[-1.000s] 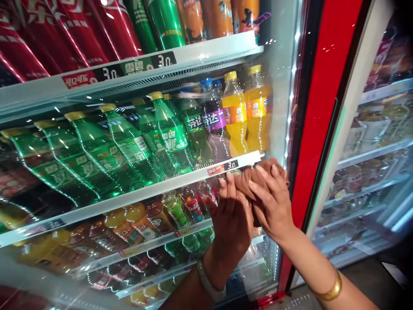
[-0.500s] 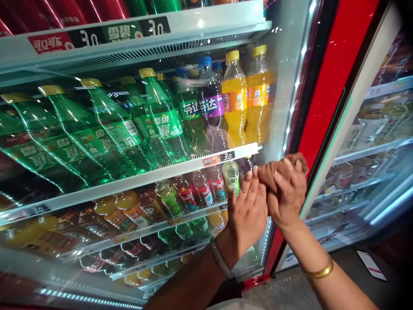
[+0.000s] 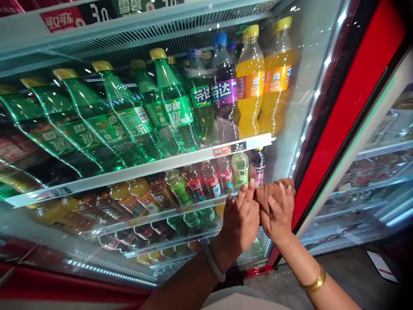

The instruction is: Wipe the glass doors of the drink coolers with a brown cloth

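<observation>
A crumpled brown cloth [image 3: 269, 194] is pressed to the glass door [image 3: 298, 107] of a drinks cooler. My right hand [image 3: 280, 217], with a gold bangle at the wrist, is closed around the cloth, its fingers bent over it. Just left of it, my left hand [image 3: 241, 226] lies against the glass with its fingers stretched upward, a grey band on its wrist. Its fingertips reach the cloth's left edge; whether they press on it I cannot tell. Behind the glass near my fingers stand a pale green bottle [image 3: 240, 168] and a dark bottle with a pink label [image 3: 258, 165].
Green bottles [image 3: 177, 107] and orange soda bottles [image 3: 250, 86] line the shelf [image 3: 155, 165] inside. A red door frame [image 3: 342, 103] runs along the right, with another stocked cooler [image 3: 371, 172] beyond. A flat white card-like object [image 3: 382, 266] lies on the floor [image 3: 342, 269].
Both hands and the brown cloth have moved down and a little left across the glass. The camera view has shifted, so the shelves sit slightly higher and farther right.
</observation>
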`<action>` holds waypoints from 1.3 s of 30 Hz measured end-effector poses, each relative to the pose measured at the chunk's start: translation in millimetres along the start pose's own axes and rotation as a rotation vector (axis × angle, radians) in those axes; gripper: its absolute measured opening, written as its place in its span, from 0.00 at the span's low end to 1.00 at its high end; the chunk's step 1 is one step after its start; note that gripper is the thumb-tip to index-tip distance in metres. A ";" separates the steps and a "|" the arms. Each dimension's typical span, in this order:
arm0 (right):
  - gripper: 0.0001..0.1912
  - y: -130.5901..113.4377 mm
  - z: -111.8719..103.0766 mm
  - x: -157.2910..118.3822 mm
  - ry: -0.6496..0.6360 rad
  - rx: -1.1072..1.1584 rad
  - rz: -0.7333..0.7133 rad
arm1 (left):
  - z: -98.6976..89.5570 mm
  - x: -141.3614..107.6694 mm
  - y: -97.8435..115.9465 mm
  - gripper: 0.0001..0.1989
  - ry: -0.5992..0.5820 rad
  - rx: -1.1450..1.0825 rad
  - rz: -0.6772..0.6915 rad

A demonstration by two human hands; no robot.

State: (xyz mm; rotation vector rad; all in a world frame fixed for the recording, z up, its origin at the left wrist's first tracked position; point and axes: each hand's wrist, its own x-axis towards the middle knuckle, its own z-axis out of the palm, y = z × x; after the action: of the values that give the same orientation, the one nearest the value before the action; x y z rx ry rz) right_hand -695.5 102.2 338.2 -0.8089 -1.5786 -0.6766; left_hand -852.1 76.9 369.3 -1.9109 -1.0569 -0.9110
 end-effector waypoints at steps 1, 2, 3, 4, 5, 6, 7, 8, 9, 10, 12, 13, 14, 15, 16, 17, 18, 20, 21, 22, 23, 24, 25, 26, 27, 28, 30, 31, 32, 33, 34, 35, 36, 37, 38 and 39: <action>0.45 2.5 -2.6 -14.1 -0.039 -0.011 -0.017 | -0.6 -5.2 -1.4 0.27 -0.015 0.022 0.009; 0.45 7.0 -5.9 -23.4 -0.053 -0.023 -0.002 | -1.7 -9.2 -1.7 0.28 -0.030 0.045 0.017; 0.44 12.4 -8.9 -26.2 -0.046 -0.032 0.033 | -3.2 -11.8 -1.3 0.29 -0.048 0.066 0.023; 0.43 17.1 -10.9 -22.5 -0.014 -0.035 0.074 | -5.0 -13.0 -0.5 0.29 -0.062 0.080 0.024; 0.41 19.6 -11.3 -13.2 0.035 -0.031 0.118 | -6.8 -13.1 0.4 0.30 -0.078 0.086 0.017; 0.39 18.9 -9.8 -0.8 0.086 -0.021 0.156 | -8.3 -12.7 0.8 0.30 -0.088 0.084 0.006; 0.38 14.7 -6.7 11.9 0.123 -0.010 0.176 | -9.5 -12.5 0.2 0.30 -0.093 0.074 -0.008; 0.37 7.3 -2.4 21.8 0.136 0.002 0.177 | -10.4 -13.2 -1.5 0.29 -0.078 0.057 -0.030; 0.36 -2.2 2.3 26.7 0.124 0.016 0.160 | -11.3 -15.0 -4.5 0.29 -0.052 0.032 -0.052; 0.37 -12.2 6.7 25.3 0.091 0.033 0.130 | -12.2 -18.2 -8.6 0.29 -0.023 0.003 -0.066; 0.39 -27.5 11.8 4.9 -0.008 0.056 0.038 | -15.3 -27.4 -19.0 0.30 0.015 -0.044 -0.072; 0.41 -30.5 11.9 -10.2 -0.053 0.056 0.001 | -17.7 -32.4 -24.2 0.31 0.008 -0.055 -0.067; 0.43 -30.0 10.1 -24.9 -0.088 0.047 -0.010 | -20.8 -37.0 -28.7 0.31 -0.016 -0.060 -0.059; 0.45 -26.6 7.1 -36.3 -0.112 0.037 0.005 | -24.2 -40.7 -32.3 0.32 -0.046 -0.057 -0.054; 0.45 -21.6 3.4 -42.0 -0.119 0.029 0.035 | -27.8 -43.2 -34.7 0.32 -0.070 -0.047 -0.057; 0.45 -16.6 0.2 -40.9 -0.102 0.029 0.075 | -31.1 -44.6 -36.0 0.32 -0.087 -0.035 -0.066; 0.43 -13.3 -1.7 -33.3 -0.061 0.036 0.117 | -33.7 -45.2 -36.8 0.32 -0.096 -0.023 -0.077; 0.39 -17.0 0.4 -6.0 0.045 0.068 0.171 | -36.4 -45.4 -38.1 0.32 -0.090 0.010 -0.108; 0.38 -24.5 4.4 8.2 0.070 0.086 0.177 | -36.4 -46.2 -39.4 0.32 -0.073 0.032 -0.126; 0.37 -34.8 9.7 18.8 0.066 0.098 0.165 | -35.7 -48.0 -41.6 0.32 -0.050 0.052 -0.136; 0.38 -46.4 15.5 23.9 0.035 0.105 0.133 | -34.7 -51.0 -44.7 0.32 -0.022 0.066 -0.137; 0.39 -57.3 20.7 22.4 -0.011 0.113 0.083 | -33.6 -55.0 -48.5 0.32 0.001 0.073 -0.129; 0.42 -65.7 24.6 15.0 -0.058 0.119 0.026 | -32.7 -59.6 -52.7 0.32 0.017 0.073 -0.117; 0.43 -70.4 26.5 3.1 -0.100 0.123 -0.023 | -32.1 -64.5 -57.1 0.32 0.024 0.069 -0.106; 0.44 -70.7 26.2 -10.7 -0.131 0.131 -0.056 | -32.0 -69.2 -61.1 0.32 0.019 0.065 -0.102; 0.44 -66.7 23.8 -23.3 -0.162 0.135 -0.062 | -32.3 -73.1 -64.4 0.32 0.012 0.065 -0.104; 0.43 -50.7 15.5 -35.5 -0.174 0.132 -0.015 | -33.7 -77.7 -67.9 0.31 -0.005 0.081 -0.113; 0.43 -42.2 11.5 -32.4 -0.133 0.123 0.020 | -34.4 -78.3 -68.2 0.31 -0.016 0.094 -0.117; 0.42 -36.1 8.9 -23.6 -0.067 0.112 0.054 | -34.9 -77.8 -67.6 0.31 -0.022 0.109 -0.123; 0.42 -33.7 8.5 -10.8 -0.004 0.104 0.089 | -35.2 -76.8 -66.5 0.32 -0.024 0.125 -0.129; 0.41 -35.8 10.4 3.2 0.052 0.103 0.115 | -35.2 -75.6 -65.2 0.33 -0.026 0.139 -0.140; 0.41 -42.1 14.2 15.4 0.084 0.105 0.130 | -35.0 -74.7 -64.1 0.33 -0.028 0.151 -0.150; 0.41 -51.6 19.1 23.5 0.087 0.109 0.124 | -34.8 -74.5 -63.3 0.33 -0.024 0.158 -0.157; 0.42 -62.6 24.3 25.7 0.061 0.113 0.092 | -34.8 -75.2 -63.1 0.33 -0.015 0.154 -0.158; 0.43 -73.3 28.7 21.4 0.011 0.118 0.045 | -35.1 -76.9 -63.6 0.32 -0.003 0.142 -0.156; 0.45 -81.8 31.7 11.3 -0.048 0.124 -0.008 | -35.7 -79.5 -64.9 0.30 0.003 0.123 -0.149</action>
State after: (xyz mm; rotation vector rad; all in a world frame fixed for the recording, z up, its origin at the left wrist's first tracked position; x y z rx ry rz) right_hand -780.9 80.5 345.5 -0.7314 -1.6515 -0.5625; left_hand -949.7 42.6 336.0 -1.7469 -1.2383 -0.9089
